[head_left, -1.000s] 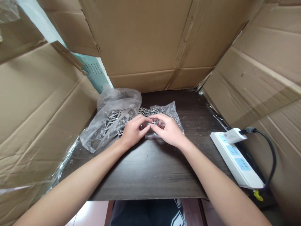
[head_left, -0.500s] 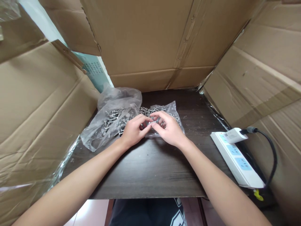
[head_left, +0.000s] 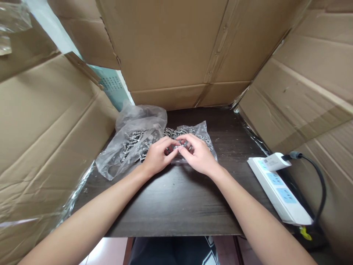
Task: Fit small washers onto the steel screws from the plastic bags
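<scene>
My left hand (head_left: pixel 159 155) and my right hand (head_left: pixel 198 152) meet over the table, fingertips pinched together around a small silver bolt (head_left: pixel 178 146). The left fingers close on one end of it and the right thumb and forefinger on the other; fingers cover much of it, so I cannot tell whether a nut or washer is on it. Left of my hands lies an open clear plastic bag (head_left: pixel 110 158) with many bolts (head_left: pixel 134 140) in it. Behind and beneath my hands is a flatter clear bag (head_left: pixel 203 129) with nuts or washers (head_left: pixel 207 141), and more bolts (head_left: pixel 171 131) lie beside it.
Cardboard walls (head_left: pixel 171 44) enclose the dark wooden table (head_left: pixel 171 206) at the back and both sides. A white power strip (head_left: pixel 281 195) lies along the right side, holding a plugged-in white adapter (head_left: pixel 275 161) with a black cable (head_left: pixel 321 180).
Both hands stay pinched at nearly the same place, with only slight finger movement around the bolt. The whole view has shifted a little.
</scene>
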Demonstrator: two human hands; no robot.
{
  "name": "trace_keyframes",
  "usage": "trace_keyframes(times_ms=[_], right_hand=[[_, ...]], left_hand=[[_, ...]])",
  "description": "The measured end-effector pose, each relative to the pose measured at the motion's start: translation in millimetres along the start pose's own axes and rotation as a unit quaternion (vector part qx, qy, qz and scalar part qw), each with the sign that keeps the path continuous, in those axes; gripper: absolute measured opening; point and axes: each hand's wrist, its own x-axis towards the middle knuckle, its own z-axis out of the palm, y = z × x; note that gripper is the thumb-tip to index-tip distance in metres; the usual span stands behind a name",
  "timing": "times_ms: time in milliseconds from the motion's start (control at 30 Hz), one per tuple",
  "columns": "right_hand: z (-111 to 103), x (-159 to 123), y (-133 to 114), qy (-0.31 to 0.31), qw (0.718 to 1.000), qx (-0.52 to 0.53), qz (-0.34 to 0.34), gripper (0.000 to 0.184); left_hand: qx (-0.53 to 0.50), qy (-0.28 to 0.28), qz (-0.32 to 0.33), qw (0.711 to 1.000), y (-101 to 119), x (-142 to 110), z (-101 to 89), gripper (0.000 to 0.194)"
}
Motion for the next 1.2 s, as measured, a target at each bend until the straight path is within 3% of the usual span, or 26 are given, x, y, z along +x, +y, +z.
trace_keyframes(times_ms=[300,567,867,1200], right_hand=[[1.2,1.3,0.1,0.009,1.000,-0.001,-0.006,0.023],[1.1,0.9,-2.5,-0.020,0.999,0.010,0.030,0.019],[0.6,0.8,0.6,0.000,1.000,0.005,-0.007,0.024],[-0.1,1.3,3.4,-0.025,0.997,0.049,0.051,0.029]], left_hand=[[0.009,0.002,0.006,1.000,-1.1,-1.6,-0.5,0.007],[0.003,0.002,0.018,1.000,0.3,-0.7,-0.7,0.007],[-0.007,0.006,0.019,1.000,1.3,-0.3,-0.6,0.007],[0.005,0.012,0.023,1.000,0.8,0.9,-0.3,0.007]])
